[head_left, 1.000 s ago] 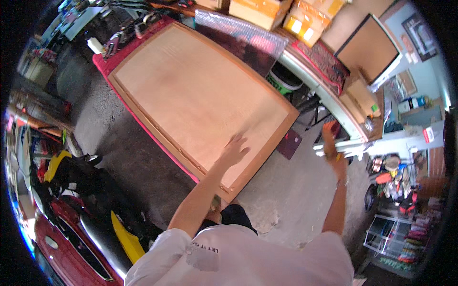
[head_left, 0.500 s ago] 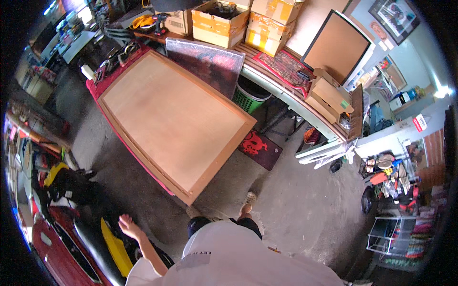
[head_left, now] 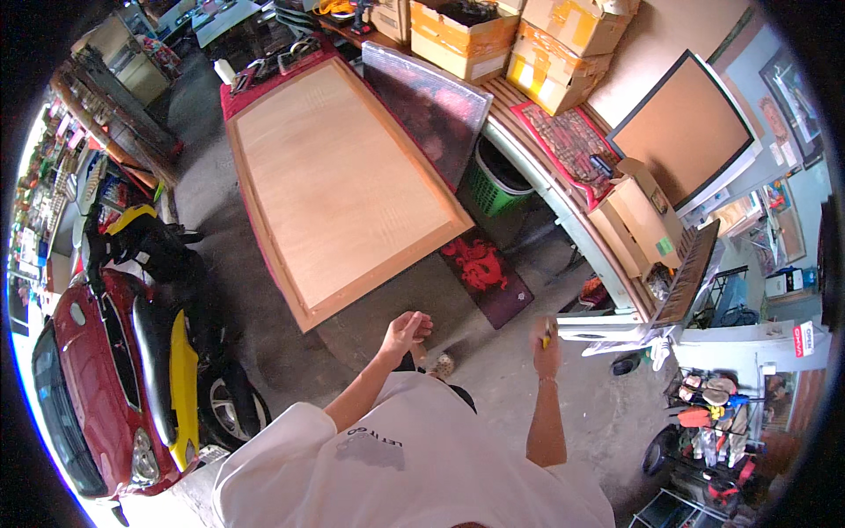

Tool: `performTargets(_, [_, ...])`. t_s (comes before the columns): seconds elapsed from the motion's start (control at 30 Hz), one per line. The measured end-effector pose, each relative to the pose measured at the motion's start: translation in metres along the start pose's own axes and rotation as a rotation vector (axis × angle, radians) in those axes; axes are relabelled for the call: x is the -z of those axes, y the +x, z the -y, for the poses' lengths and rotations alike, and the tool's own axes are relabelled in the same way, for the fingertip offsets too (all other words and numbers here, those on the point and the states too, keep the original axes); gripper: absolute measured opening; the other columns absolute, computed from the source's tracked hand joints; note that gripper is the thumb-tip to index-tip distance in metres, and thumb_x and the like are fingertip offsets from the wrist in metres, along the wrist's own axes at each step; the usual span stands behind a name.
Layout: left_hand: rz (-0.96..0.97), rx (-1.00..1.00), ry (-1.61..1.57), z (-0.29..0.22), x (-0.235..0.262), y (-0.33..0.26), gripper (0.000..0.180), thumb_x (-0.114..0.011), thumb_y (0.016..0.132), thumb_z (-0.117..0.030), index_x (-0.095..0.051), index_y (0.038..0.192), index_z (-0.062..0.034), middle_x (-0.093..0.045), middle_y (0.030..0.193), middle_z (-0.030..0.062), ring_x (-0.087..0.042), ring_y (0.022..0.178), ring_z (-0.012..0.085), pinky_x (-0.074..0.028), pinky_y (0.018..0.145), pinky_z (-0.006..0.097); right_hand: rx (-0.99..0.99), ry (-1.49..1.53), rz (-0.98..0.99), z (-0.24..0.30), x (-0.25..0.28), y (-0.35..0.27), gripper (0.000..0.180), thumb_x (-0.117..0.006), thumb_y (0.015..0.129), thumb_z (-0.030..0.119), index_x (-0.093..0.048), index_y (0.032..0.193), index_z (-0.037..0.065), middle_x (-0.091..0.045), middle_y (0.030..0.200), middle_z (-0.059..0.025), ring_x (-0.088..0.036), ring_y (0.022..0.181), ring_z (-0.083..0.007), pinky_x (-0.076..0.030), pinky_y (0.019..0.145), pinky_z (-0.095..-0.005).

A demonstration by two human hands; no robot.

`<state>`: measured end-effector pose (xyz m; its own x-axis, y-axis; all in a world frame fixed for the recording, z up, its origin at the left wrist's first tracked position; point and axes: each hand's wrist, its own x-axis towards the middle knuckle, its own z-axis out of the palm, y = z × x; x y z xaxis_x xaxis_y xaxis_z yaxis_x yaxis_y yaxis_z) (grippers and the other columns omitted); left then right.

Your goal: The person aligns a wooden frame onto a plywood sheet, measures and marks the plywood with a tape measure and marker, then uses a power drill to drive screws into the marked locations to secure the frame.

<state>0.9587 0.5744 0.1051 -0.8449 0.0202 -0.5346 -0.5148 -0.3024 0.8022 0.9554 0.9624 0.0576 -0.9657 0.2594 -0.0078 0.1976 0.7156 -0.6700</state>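
Observation:
My left hand (head_left: 407, 333) is raised in front of my shirt, just off the near edge of the large framed panel (head_left: 339, 185). Its fingers are loosely curled together, and nothing shows in them. My right hand (head_left: 545, 352) is out to the right over the floor, slightly blurred. It is closed around a small yellow tool (head_left: 547, 338), too little of which shows to name its kind. The panel is pale tan with a brown wooden border and lies flat on a red-covered table (head_left: 231, 103). Neither hand touches it.
A dark mat with a red dragon (head_left: 482, 275) lies right of the panel. Behind it are a green basket (head_left: 497, 187), a plastic-wrapped picture (head_left: 427, 97) and a long bench with cardboard boxes (head_left: 563, 62). A red car (head_left: 97, 378) and a yellow-sided motorcycle (head_left: 182, 387) stand at the left.
The view has turned, and the panel's near end now lies more straight ahead. My left hand has swung in from the left to my front. My right hand has come into view with the yellow tool.

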Motion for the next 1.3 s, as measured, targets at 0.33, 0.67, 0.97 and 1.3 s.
performTargets(0.33, [-0.340, 0.193, -0.802, 0.043, 0.015, 0.110, 0.069, -0.050, 0.088, -0.065, -0.047, 0.121, -0.0051, -0.061, 0.109, 0.0117, -0.059, 0.102, 0.0240, -0.047, 0.083, 0.039, 0.242, -0.296, 0.084, 0.153, 0.005, 0.193, 0.042, -0.065, 0.085, 0.020, -0.050, 0.119, -0.002, -0.060, 0.109, -0.0264, -0.057, 0.102, -0.0433, -0.046, 0.085, -0.0468])
performTargets(0.67, [-0.416, 0.108, -1.089, 0.006, -0.017, 0.166, 0.070, -0.058, 0.085, -0.060, -0.040, 0.130, -0.0101, -0.049, 0.120, 0.0116, -0.054, 0.113, 0.0269, -0.042, 0.093, 0.043, 0.245, -0.548, -0.038, 0.180, 0.012, 0.399, 0.041, -0.063, 0.084, 0.020, -0.052, 0.121, 0.003, -0.062, 0.107, -0.0232, -0.060, 0.099, -0.0398, -0.049, 0.080, -0.0481])
performTargets(0.97, [-0.569, -0.076, -1.194, -0.002, -0.040, 0.174, 0.053, -0.059, 0.088, -0.053, -0.050, 0.115, -0.0085, -0.056, 0.098, 0.0076, -0.057, 0.091, 0.0247, -0.046, 0.086, 0.042, 0.140, -0.726, 0.020, 0.173, -0.003, 0.587, 0.039, -0.057, 0.087, 0.023, -0.053, 0.124, 0.012, -0.067, 0.101, -0.0200, -0.063, 0.095, -0.0392, -0.051, 0.077, -0.0494])
performTargets(1.3, [-0.899, -0.230, -1.285, -0.003, -0.081, 0.228, 0.062, -0.056, 0.088, -0.056, -0.045, 0.132, -0.0128, -0.048, 0.133, 0.0109, -0.049, 0.118, 0.0286, -0.043, 0.094, 0.047, 0.443, -0.656, 0.099, 0.168, -0.059, 0.583, 0.049, -0.054, 0.092, 0.044, -0.045, 0.127, 0.011, -0.049, 0.121, -0.0229, -0.060, 0.093, -0.0426, -0.052, 0.072, -0.0489])
